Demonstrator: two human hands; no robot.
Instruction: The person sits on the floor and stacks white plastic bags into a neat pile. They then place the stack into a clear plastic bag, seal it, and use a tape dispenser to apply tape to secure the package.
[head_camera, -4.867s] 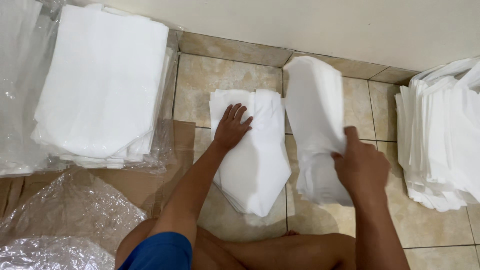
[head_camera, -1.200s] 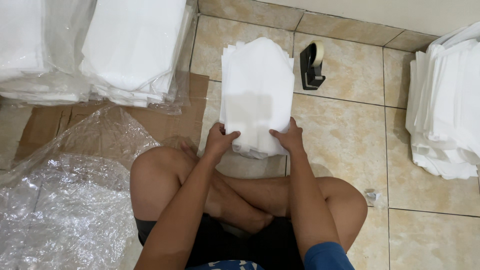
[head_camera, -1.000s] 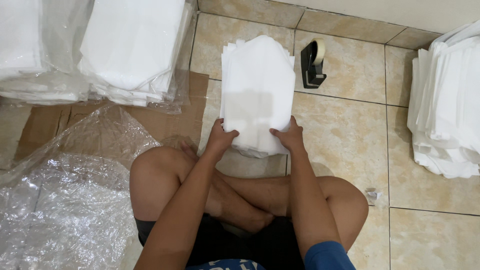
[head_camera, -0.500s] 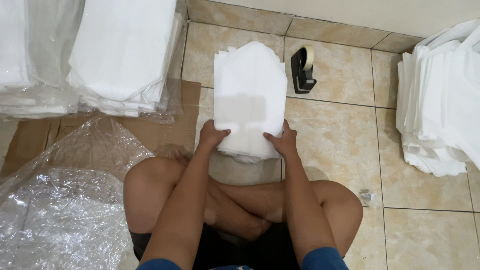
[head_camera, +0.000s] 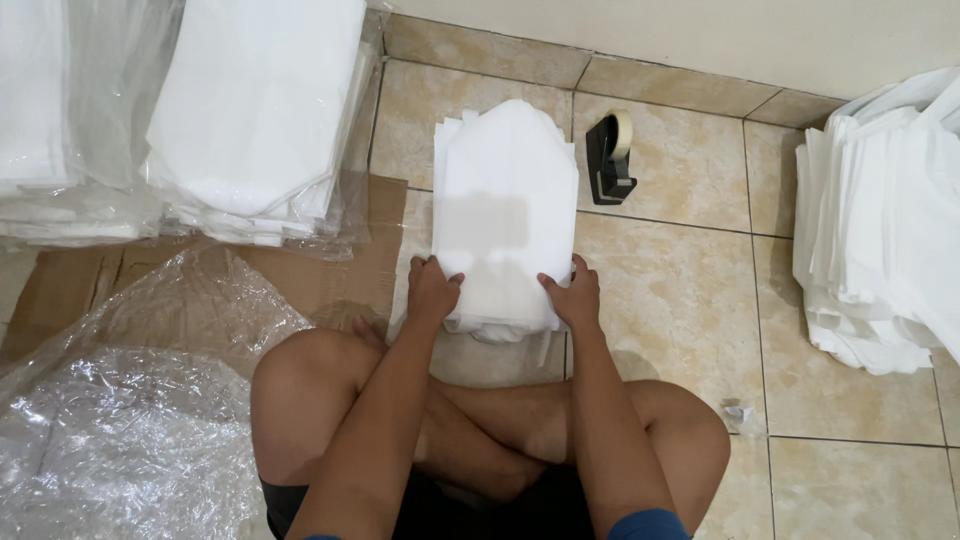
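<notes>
The stack of folded white fabric pieces (head_camera: 505, 215), lying on the beige tiled floor (head_camera: 680, 300) before the crossed legs, is gripped at its near corners by the left hand (head_camera: 432, 292) and right hand (head_camera: 574, 298), fingers curled around it, and is best squared evenly.
</notes>
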